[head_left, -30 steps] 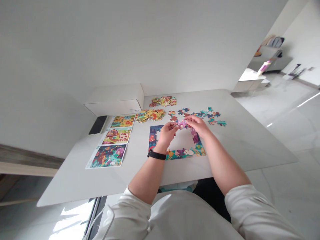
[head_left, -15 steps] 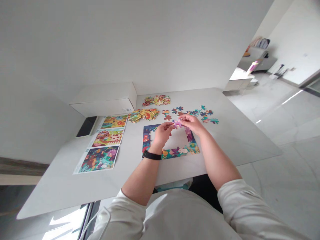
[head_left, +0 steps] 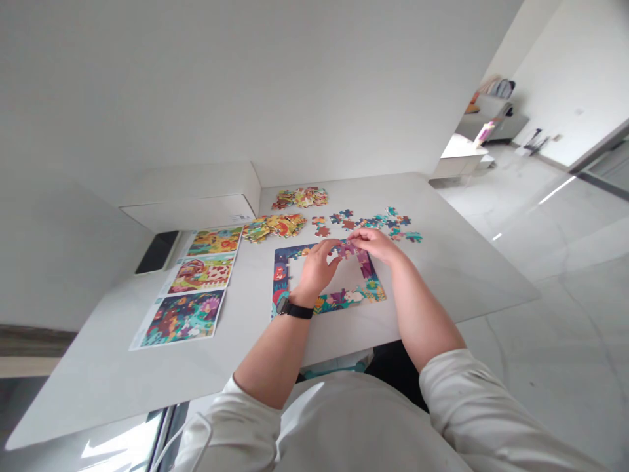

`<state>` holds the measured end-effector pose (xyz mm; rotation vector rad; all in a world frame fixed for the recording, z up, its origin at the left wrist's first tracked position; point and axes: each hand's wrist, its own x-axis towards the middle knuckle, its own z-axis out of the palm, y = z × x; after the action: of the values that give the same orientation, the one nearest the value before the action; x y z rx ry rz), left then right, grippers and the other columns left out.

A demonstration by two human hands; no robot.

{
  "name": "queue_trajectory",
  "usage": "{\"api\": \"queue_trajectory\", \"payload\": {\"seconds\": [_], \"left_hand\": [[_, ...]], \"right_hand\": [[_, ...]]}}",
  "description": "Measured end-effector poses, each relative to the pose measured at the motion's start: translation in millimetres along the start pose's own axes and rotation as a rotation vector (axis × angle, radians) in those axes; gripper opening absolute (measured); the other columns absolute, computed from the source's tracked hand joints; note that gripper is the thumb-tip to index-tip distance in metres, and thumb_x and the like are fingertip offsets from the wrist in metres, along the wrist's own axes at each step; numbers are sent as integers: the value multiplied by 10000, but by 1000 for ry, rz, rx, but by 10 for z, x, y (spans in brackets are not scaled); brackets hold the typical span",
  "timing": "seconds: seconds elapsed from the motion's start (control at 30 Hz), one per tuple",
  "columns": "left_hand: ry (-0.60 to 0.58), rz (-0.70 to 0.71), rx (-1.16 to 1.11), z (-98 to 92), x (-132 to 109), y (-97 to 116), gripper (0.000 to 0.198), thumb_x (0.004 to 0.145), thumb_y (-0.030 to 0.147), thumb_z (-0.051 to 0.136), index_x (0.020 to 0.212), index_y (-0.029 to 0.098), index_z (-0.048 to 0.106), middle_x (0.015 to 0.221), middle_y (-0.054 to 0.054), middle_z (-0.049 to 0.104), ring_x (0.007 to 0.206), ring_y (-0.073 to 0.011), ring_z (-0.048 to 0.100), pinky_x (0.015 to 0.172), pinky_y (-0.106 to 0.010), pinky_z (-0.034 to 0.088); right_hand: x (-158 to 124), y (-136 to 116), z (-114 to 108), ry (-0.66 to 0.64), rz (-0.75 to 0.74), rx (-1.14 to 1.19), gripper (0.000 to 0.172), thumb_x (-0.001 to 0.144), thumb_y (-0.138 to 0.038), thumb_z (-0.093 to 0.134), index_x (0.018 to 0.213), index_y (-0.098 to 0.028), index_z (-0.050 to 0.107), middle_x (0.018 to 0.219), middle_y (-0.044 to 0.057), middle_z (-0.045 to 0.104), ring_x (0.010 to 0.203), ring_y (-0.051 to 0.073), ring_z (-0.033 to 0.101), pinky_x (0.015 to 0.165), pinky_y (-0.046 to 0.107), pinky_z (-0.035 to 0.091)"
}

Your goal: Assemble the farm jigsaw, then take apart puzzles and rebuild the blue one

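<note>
A puzzle frame of joined pieces lies on the table, its middle bare. Over its upper edge, my right hand pinches a purple puzzle piece that lies against the frame's top right part. My left hand is just left of that piece, thumb and fingers apart, with nothing seen between them. A black watch band is on the left wrist. Beyond the hands lie loose blue, brown and teal pieces.
Two piles of yellow and red pieces lie at the back, beside a white box. A dark phone and three picture sheets are at the left of the table.
The purple piece has gone from between both hands down onto the frame's upper right part. My left fingers have parted from it. The whole view has shifted slightly.
</note>
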<state>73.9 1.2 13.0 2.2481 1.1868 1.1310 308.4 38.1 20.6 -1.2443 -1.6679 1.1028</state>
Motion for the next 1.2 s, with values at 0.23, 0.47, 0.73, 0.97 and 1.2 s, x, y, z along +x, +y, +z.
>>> {"api": "queue_trajectory", "payload": {"seconds": [0.23,0.47,0.73,0.97,1.2], "left_hand": [[-71,36,75,43,-13,-5,293,967,113,700,1233,232,735,1382,-98,741,1230,-268,702,1088,-448,570],[-191,26,212,220,96,-83,278,1003,156,657,1234,252,778,1356,-78,762,1292,-283,671,1153,-475,506],[-262,-49,304,267,105,-111,323,1014,212,630,1258,309,819,1459,-59,717,1313,-320,619,1169,-526,477],[-280,-44,311,276,94,-114,327,999,222,639,1243,328,828,1419,-45,741,1308,-307,621,1186,-517,475],[-204,-9,264,345,75,-182,280,963,197,689,1152,327,849,1327,-59,780,1255,-332,653,1152,-558,498]], "right_hand": [[34,100,-179,182,211,-374,264,1037,-345,578,1066,-225,812,950,32,811,813,187,717,783,276,523],[22,56,-128,20,309,-640,201,1011,-258,652,1074,-258,843,1104,40,842,1024,210,756,875,267,517],[42,82,-95,13,330,-670,203,998,-303,703,1147,-272,837,1156,41,840,1073,213,763,882,263,541],[12,-30,-68,12,352,-685,248,973,-267,723,1200,-262,822,1161,45,834,1049,209,757,937,278,534],[3,-54,-59,15,327,-682,229,951,-274,746,1167,-253,821,1104,55,833,1007,227,748,898,298,531]]}}
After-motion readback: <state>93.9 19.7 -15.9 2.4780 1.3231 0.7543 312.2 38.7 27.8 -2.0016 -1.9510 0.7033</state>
